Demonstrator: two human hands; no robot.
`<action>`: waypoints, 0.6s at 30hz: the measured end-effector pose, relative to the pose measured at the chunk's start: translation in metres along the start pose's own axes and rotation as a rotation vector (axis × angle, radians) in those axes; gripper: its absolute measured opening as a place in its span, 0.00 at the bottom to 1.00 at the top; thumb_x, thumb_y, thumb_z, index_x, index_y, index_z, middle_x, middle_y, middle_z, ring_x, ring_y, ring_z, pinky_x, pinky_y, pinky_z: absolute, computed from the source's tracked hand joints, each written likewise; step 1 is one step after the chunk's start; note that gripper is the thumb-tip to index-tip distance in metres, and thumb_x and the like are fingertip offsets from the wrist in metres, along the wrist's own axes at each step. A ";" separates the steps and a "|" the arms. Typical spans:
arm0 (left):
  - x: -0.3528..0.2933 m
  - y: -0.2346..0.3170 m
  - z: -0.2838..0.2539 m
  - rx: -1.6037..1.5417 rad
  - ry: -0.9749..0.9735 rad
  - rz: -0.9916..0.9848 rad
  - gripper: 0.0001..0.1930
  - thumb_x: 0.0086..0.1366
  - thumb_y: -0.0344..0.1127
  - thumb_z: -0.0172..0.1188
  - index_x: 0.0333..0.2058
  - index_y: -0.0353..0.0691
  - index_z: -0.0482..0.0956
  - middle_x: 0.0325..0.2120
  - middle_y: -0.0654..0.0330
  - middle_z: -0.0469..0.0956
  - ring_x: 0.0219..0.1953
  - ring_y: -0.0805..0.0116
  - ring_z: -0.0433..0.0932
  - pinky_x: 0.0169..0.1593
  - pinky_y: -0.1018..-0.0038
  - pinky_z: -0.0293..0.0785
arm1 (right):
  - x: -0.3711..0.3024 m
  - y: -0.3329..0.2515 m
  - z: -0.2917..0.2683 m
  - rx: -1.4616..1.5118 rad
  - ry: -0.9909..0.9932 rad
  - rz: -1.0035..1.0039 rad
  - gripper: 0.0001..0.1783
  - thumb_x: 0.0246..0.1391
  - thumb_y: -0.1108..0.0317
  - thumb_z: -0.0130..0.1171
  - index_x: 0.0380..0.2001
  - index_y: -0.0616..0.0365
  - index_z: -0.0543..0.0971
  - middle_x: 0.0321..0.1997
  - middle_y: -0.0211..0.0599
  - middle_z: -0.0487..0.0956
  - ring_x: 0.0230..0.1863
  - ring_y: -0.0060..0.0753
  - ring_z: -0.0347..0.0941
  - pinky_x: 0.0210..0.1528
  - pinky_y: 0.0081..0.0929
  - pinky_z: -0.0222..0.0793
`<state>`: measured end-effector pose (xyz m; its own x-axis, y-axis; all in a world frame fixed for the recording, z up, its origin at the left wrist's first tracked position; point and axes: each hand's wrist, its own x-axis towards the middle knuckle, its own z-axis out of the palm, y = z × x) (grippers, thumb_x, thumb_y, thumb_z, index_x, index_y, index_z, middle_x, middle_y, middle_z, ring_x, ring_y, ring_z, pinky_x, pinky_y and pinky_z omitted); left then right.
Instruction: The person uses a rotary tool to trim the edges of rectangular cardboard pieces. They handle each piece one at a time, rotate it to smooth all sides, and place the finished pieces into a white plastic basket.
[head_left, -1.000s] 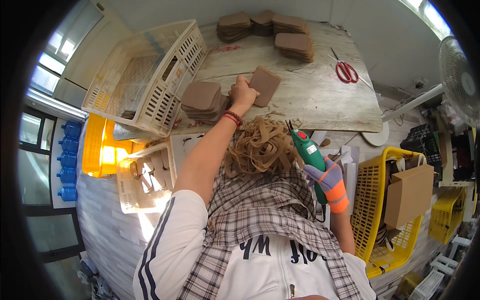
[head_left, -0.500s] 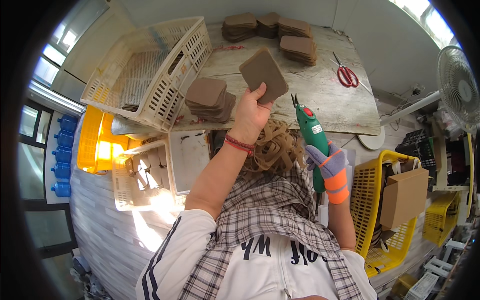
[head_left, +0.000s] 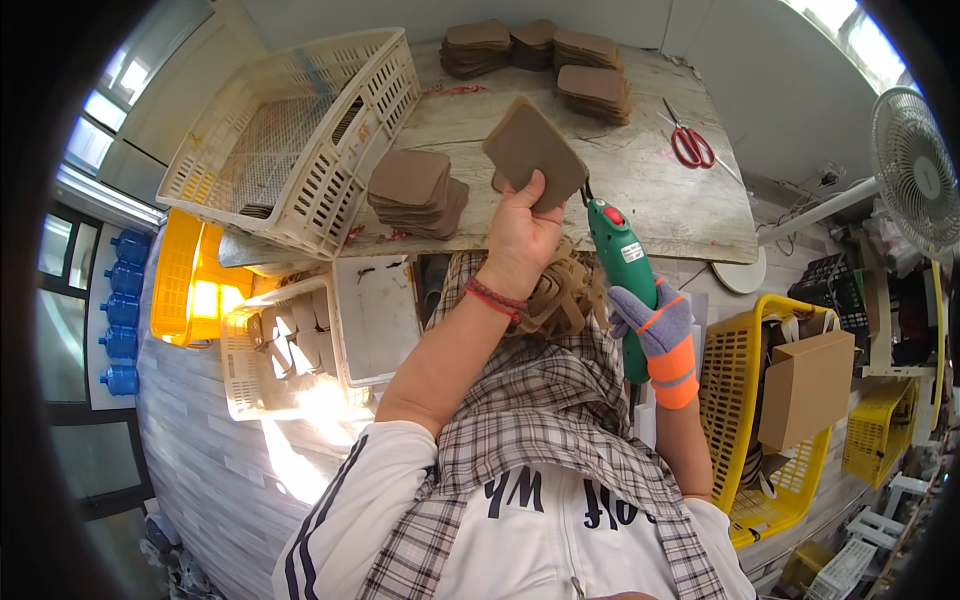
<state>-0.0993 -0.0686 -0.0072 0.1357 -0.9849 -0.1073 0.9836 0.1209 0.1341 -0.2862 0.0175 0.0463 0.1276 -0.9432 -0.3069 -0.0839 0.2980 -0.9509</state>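
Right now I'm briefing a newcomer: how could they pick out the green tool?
Find the pale table, then its near edge. There, right of the brown pad in the left hand, the gloved right hand holds a long green tool. Its thick green body and red button set it apart from the red-handled scissors on the table.

Sunlight patches the grey plank floor; windows stand at left; pale walls rise behind the worn table.
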 end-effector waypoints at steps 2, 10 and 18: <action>-0.001 -0.001 -0.002 0.024 0.021 0.003 0.18 0.61 0.22 0.55 0.50 0.42 0.68 0.48 0.60 0.72 0.52 0.63 0.70 0.59 0.65 0.67 | -0.001 -0.003 0.000 -0.004 -0.003 0.003 0.22 0.45 0.64 0.68 0.39 0.67 0.73 0.24 0.33 0.77 0.18 0.19 0.71 0.19 0.16 0.68; -0.017 -0.004 -0.001 0.211 -0.038 -0.041 0.17 0.62 0.22 0.52 0.50 0.41 0.68 0.49 0.59 0.72 0.52 0.61 0.72 0.57 0.65 0.68 | 0.001 -0.003 -0.006 0.004 -0.014 -0.008 0.22 0.46 0.65 0.68 0.40 0.67 0.72 0.24 0.33 0.77 0.18 0.19 0.71 0.19 0.17 0.68; -0.031 -0.001 -0.003 0.376 -0.111 -0.110 0.16 0.63 0.23 0.51 0.50 0.38 0.68 0.49 0.58 0.73 0.52 0.62 0.72 0.57 0.65 0.69 | 0.001 -0.004 -0.009 -0.010 0.009 -0.016 0.22 0.46 0.65 0.68 0.40 0.67 0.72 0.24 0.33 0.77 0.19 0.19 0.71 0.19 0.17 0.68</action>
<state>-0.1046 -0.0376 -0.0073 -0.0021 -0.9993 -0.0369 0.8765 -0.0196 0.4810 -0.2941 0.0138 0.0501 0.1203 -0.9490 -0.2915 -0.0918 0.2817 -0.9551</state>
